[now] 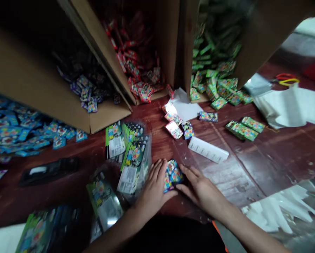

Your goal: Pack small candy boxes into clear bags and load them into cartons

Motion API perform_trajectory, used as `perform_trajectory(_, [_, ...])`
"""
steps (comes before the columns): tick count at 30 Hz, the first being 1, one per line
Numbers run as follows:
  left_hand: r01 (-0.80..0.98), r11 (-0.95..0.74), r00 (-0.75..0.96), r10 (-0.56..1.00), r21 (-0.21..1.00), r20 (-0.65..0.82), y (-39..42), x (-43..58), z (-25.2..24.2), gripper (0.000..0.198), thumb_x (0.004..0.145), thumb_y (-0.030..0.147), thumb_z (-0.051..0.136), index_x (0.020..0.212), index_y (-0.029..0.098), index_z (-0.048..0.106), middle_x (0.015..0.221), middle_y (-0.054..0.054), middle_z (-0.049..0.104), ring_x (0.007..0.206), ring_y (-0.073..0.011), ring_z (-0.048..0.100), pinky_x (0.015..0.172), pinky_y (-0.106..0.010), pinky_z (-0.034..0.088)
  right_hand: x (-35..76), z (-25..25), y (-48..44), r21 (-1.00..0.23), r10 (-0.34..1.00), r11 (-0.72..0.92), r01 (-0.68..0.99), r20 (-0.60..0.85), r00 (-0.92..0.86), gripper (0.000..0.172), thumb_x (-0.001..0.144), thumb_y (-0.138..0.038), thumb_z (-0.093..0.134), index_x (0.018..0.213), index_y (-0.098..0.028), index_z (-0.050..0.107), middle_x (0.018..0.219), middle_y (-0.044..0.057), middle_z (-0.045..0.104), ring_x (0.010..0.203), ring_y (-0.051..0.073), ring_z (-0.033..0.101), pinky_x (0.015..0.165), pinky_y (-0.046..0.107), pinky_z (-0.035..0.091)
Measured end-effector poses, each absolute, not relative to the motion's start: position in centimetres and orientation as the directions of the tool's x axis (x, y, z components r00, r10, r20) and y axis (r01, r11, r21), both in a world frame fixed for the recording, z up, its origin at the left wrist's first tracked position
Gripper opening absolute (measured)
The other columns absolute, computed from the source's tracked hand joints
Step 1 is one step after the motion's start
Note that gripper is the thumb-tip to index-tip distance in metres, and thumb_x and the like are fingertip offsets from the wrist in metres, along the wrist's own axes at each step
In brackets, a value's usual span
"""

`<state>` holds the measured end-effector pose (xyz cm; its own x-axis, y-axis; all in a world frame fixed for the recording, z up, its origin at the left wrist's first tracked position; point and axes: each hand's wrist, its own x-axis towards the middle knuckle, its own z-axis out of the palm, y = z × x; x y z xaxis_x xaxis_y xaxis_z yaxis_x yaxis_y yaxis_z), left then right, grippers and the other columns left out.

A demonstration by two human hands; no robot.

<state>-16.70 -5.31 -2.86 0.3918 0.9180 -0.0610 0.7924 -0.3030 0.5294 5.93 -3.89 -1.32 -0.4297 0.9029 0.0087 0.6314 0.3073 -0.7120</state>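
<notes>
Left hand (154,182) and right hand (199,182) flank blue packets (174,173) near the middle of the dark red surface (278,151), fingers slightly bent; whether either grips, I cannot tell. Uneven pressure could skew the packets; a leftward nudge could scatter the green-edged cards (131,163) beside them
</notes>
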Motion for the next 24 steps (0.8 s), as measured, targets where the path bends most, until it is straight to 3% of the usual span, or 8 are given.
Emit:
perform_trajectory(4, [0.790,-0.352,0.400,0.916,0.503,0.014,-1.2,-17.6,-1.8,0.130,0.060,0.057,0.088,0.160,0.022,0.013,0.162,-0.021,0.032,0.150,-0.0416,0.031,0.118,-0.061,0.034,10.9,0.8,2.0,-0.591,0.934,0.342,0.730,0.132,-0.331,0.045,0.099,-0.042,0.053,0.141,-0.026,0.052,0.122,0.012,0.066,0.107,0.028,0.068,0.091,0.043,0.059])
perform_trajectory(6, [0.801,-0.403,0.408,0.909,0.442,0.089,3.2,-17.2,0.0,0.102,0.077,0.050,0.078,0.158,0.021,0.024,0.160,-0.019,0.037,0.149,-0.0374,0.033,0.119,-0.057,0.033,13.5,1.8,6.5,-0.454,0.942,0.334,0.826,0.191,-0.276,0.045,0.099,-0.040,0.051,0.138,-0.019,0.053,0.119,0.015,0.065,0.103,0.028,0.068,0.090,0.043,0.058])
perform_trajectory(8, [0.824,-0.439,0.418,0.898,0.359,0.139,8.7,-16.2,2.2,0.073,0.090,0.037,0.066,0.153,0.018,0.036,0.157,-0.017,0.042,0.147,-0.0323,0.037,0.120,-0.051,0.032,15.0,2.2,10.8,-0.269,0.936,0.350,0.898,0.129,-0.326,0.048,0.098,-0.033,0.049,0.143,-0.015,0.049,0.128,0.018,0.062,0.112,0.030,0.064,0.096,0.046,0.054])
perform_trajectory(10, [0.884,-0.386,0.375,0.922,0.264,0.092,13.9,-14.8,4.0,0.054,0.094,0.028,0.059,0.146,0.020,0.047,0.148,-0.014,0.051,0.138,-0.0286,0.047,0.115,-0.045,0.038,15.6,2.0,14.5,-0.206,0.918,0.396,0.895,0.057,-0.393,0.055,0.091,-0.023,0.055,0.146,-0.019,0.048,0.142,0.016,0.056,0.125,0.033,0.056,0.102,0.049,0.049])
perform_trajectory(15, [0.933,-0.289,0.299,0.954,0.213,-0.015,19.0,-12.0,5.3,0.046,0.085,0.045,0.069,0.121,0.017,0.062,0.115,-0.016,0.065,0.104,-0.0322,0.067,0.091,-0.042,0.051,16.7,0.0,19.6,-0.187,0.915,0.381,0.905,-0.067,-0.399,0.086,0.071,-0.017,0.068,0.152,-0.024,0.040,0.154,0.017,0.045,0.136,0.041,0.045,0.102,0.057,0.045])
perform_trajectory(18, [0.935,-0.263,0.289,0.954,0.238,-0.083,17.7,-11.6,4.4,0.052,0.077,0.045,0.078,0.117,0.018,0.061,0.113,-0.016,0.068,0.100,-0.0323,0.069,0.086,-0.039,0.051,17.8,-0.5,20.5,-0.213,0.907,0.392,0.895,-0.072,-0.415,0.077,0.075,-0.021,0.068,0.149,-0.016,0.045,0.140,0.019,0.057,0.127,0.038,0.052,0.103,0.052,0.045])
perform_trajectory(21, [0.923,-0.253,0.299,0.946,0.288,-0.126,16.0,-12.2,3.4,0.047,0.080,0.037,0.075,0.121,0.019,0.060,0.097,-0.009,0.072,0.089,-0.0278,0.070,0.078,-0.034,0.050,18.2,0.3,19.0,-0.252,0.904,0.410,0.877,-0.019,-0.428,0.074,0.080,-0.026,0.066,0.149,-0.012,0.042,0.137,0.020,0.056,0.124,0.036,0.054,0.106,0.048,0.043])
perform_trajectory(24, [0.794,-0.154,0.233,0.971,0.588,-0.061,13.7,-13.4,2.9,0.047,0.081,0.035,0.073,0.126,0.024,0.063,0.079,0.000,0.070,0.066,-0.0202,0.064,0.067,-0.030,0.048,17.6,2.1,14.2,-0.418,0.908,0.404,0.814,0.078,-0.411,0.077,0.087,-0.037,0.065,0.154,-0.018,0.032,0.133,0.017,0.054,0.114,0.032,0.059,0.100,0.045,0.049])
